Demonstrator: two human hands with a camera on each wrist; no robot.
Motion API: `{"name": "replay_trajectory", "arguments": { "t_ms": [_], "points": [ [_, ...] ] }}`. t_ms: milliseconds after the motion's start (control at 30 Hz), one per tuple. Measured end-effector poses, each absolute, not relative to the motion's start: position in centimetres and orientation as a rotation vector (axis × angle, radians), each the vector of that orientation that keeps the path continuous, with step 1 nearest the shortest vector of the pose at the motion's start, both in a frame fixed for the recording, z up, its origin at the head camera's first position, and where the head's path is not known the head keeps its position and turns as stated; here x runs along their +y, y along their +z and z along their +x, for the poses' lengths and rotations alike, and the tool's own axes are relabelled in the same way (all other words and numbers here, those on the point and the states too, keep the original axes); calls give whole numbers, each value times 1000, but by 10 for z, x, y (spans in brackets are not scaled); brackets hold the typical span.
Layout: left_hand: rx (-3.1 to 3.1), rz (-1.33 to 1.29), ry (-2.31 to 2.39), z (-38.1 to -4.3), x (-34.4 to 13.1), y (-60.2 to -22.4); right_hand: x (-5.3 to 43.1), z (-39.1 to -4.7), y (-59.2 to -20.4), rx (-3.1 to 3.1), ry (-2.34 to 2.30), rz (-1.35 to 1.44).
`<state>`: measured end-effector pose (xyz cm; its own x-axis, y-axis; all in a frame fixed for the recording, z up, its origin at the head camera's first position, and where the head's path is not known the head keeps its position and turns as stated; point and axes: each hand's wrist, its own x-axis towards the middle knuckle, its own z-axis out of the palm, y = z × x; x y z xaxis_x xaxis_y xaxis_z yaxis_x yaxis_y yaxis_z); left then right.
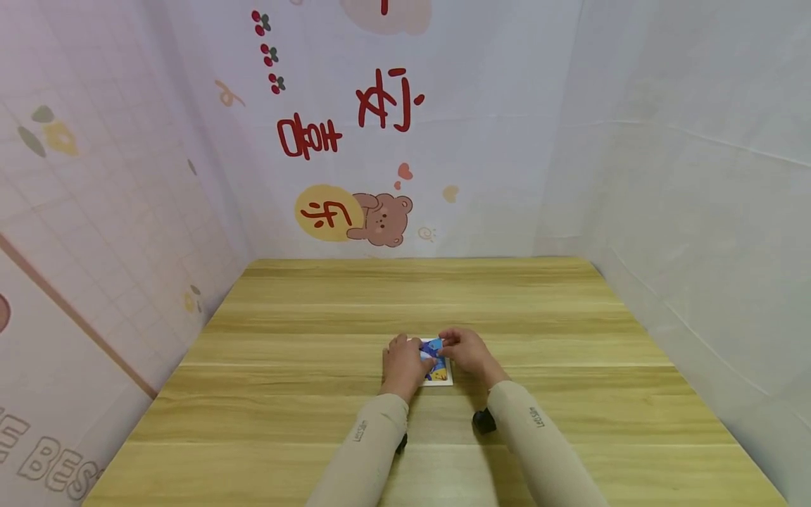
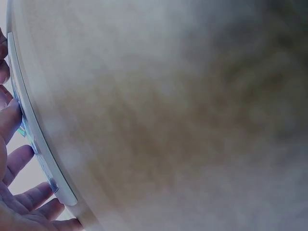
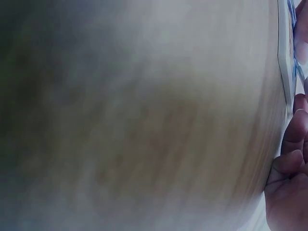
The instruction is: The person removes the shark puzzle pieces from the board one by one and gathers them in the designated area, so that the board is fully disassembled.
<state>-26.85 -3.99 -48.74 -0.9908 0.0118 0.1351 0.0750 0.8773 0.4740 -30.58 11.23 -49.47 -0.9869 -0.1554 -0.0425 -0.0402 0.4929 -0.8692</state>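
Note:
A small flat picture puzzle (image 1: 437, 377) with a white rim and a blue, purple and yellow picture lies on the wooden table. My left hand (image 1: 403, 364) covers its left part and holds it, the thumb over the picture and the fingers at the edge. At the upper right of the puzzle, my right hand (image 1: 467, 350) has its thumb and fingertips close together. Between the hands, the right wrist view shows the edge of a tilted thin puzzle piece (image 3: 300, 73), which the right fingertips seem to pinch. Only the puzzle's side edge (image 2: 36, 120) shows in the left wrist view.
The wooden table (image 1: 304, 303) extends all around the puzzle. A printed cloth backdrop (image 1: 494, 141) stands behind it, with pale cloth sides at left and right. Dark wrist cameras (image 1: 484, 421) sit under the beige sleeves (image 1: 538, 436).

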Motion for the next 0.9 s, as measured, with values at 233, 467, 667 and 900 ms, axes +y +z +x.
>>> {"name": "replay_trajectory", "arguments": {
  "t_ms": [233, 467, 667, 900],
  "points": [
    [-2938, -59, -741, -269, -38, -486, 114, -304, -491, 2650, -1456, -188],
    [-2979, -64, -731, -270, -39, -483, 131, -307, -480, 2558, -1563, -148],
    [-3030, -121, -576, -278, -41, -479, 157, -311, -478, 2509, -1642, -29],
    [-2945, -469, -645, -281, -69, -474, 174, -314, -479, 2499, -1624, 32]
  ]
}}
